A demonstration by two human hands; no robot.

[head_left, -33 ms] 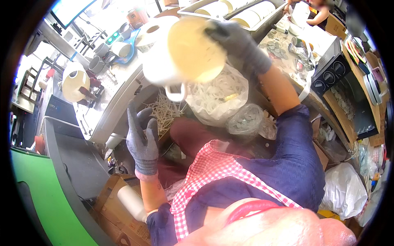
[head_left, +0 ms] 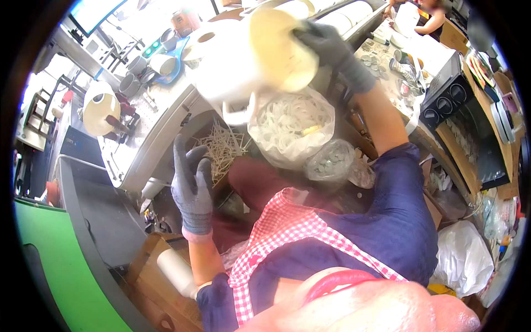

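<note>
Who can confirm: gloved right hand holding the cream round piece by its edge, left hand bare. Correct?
No: the left hand isn't bare; the head view shows it in a grey glove. The gloved right hand does hold the cream round piece by its edge.

White table (head_left: pixel 168 104) on my left, blue tray (head_left: pixel 178 65) and grey cups (head_left: pixel 130 86) on its far part, worktop (head_left: pixel 381 50) on my far right, grey pieces (head_left: pixel 373 68) scattered over it
</note>
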